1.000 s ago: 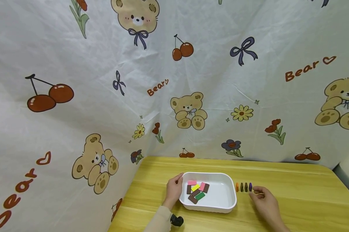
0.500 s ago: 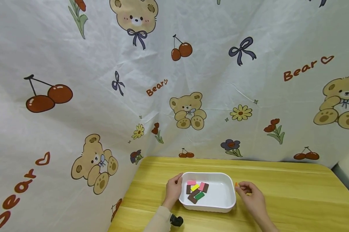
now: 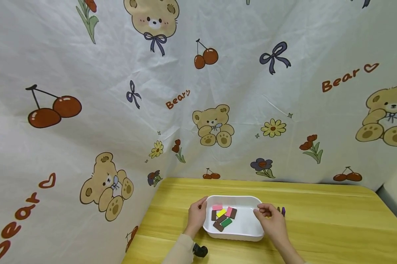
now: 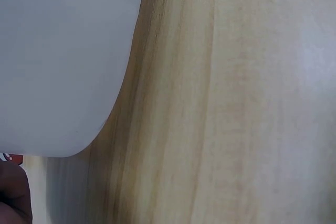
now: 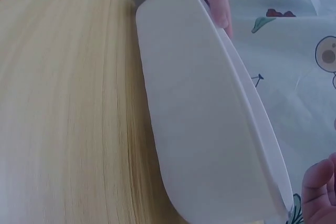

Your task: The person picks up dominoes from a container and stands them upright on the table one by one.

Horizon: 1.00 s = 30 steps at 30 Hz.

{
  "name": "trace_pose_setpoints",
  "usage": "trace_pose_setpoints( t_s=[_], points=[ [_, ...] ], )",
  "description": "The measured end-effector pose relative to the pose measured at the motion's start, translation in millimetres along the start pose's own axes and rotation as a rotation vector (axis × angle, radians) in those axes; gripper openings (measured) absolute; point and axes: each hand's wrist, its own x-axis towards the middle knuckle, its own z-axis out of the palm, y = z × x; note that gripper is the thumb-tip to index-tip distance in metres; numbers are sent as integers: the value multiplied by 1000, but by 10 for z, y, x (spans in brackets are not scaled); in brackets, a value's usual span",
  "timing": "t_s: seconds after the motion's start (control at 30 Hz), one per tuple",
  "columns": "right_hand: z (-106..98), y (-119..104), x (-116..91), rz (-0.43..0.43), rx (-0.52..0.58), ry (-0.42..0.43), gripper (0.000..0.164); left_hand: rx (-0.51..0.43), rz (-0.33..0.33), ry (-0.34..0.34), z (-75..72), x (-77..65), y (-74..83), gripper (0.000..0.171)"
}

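Tabletop (image 3: pixel 334 223): white tray (image 3: pixel 246 222) on it, long axis left to right. Left hand (image 3: pixel 197 216) grips tray's left end. Right hand (image 3: pixel 273 222) at tray's right end, fingers bent; cannot tell if holding anything. Coloured blocks (image 3: pixel 221 219) inside tray, mostly left half. Purple block (image 3: pixel 283 211) right of tray, nearer right hand.

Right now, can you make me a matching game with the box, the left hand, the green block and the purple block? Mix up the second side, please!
Things
1. box
2. left hand
3. green block
4. purple block

Where or what
A. lying inside, among other blocks
B. on the table, to the right of the box
C. plain white
D. holding the box's left edge

Right pairs: 1-C, 2-D, 3-A, 4-B.
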Motion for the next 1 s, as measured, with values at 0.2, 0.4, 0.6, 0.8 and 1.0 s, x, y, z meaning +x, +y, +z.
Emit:
trace_pose_setpoints(
  t_s=[0.2, 0.4, 0.6, 0.8, 1.0],
  points=[
    [135, -7, 14, -10, 9, -33, 26, -2, -8, 13, 24, 11, -43, 29],
    [266, -15, 10, -3, -37, -56, 24, 16, -10, 7, 29, -3, -52, 29],
    [276, -180, -25, -14, -37, -64, 22, 20, 4, 22, 2, -9, -13, 28],
    [263, -240, -19, -14, -51, -80, 21, -2, -18, -1, 33, 23, -72, 28],
    [398, -36, 97, -7, -93, -88, 22, -30, -6, 16, -46, -110, 177, 28]
  ],
)
